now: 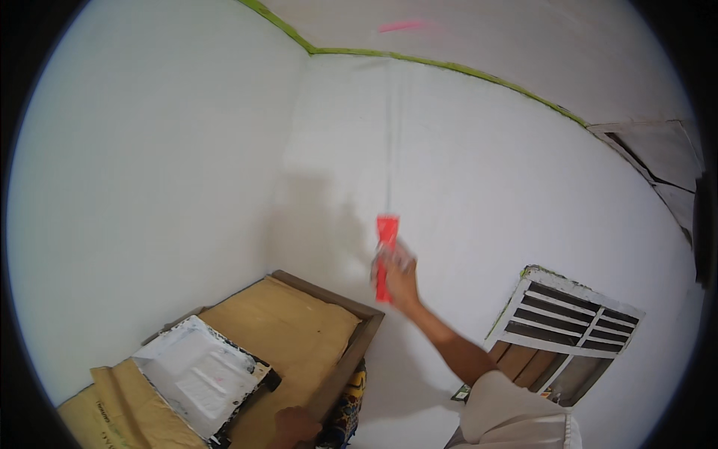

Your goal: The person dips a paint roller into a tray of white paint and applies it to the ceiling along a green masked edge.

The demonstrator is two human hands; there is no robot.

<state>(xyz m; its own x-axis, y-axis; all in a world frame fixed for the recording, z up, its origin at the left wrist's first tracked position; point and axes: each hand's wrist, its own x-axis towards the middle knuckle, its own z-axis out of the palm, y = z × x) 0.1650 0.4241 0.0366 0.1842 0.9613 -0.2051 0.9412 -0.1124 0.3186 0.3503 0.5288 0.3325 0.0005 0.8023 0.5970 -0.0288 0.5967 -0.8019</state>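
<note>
Raised in front of the white wall, my right hand [396, 266] is closed around a red scraper-like tool [387, 224]. Its flared end points up, and the lower end of its handle shows below my fingers. Thin grey vertical lines run up the wall above it; I cannot tell whether they are marks or part of the tool. Low in the picture, my left hand [297, 426] is dim and curled at the edge of a covered wooden surface; what it grips, if anything, is hidden. Beside it lies a white paint tray [202, 367] with paint-smeared, dark edges.
Brown paper [299, 318] covers the wood-edged surface [366, 318] in the corner. Green trim [449, 66] follows the ceiling line, with a pink streak [402, 26] on the ceiling. At right is a louvred window [572, 318]. Patterned cloth [350, 400] hangs beside the wooden edge.
</note>
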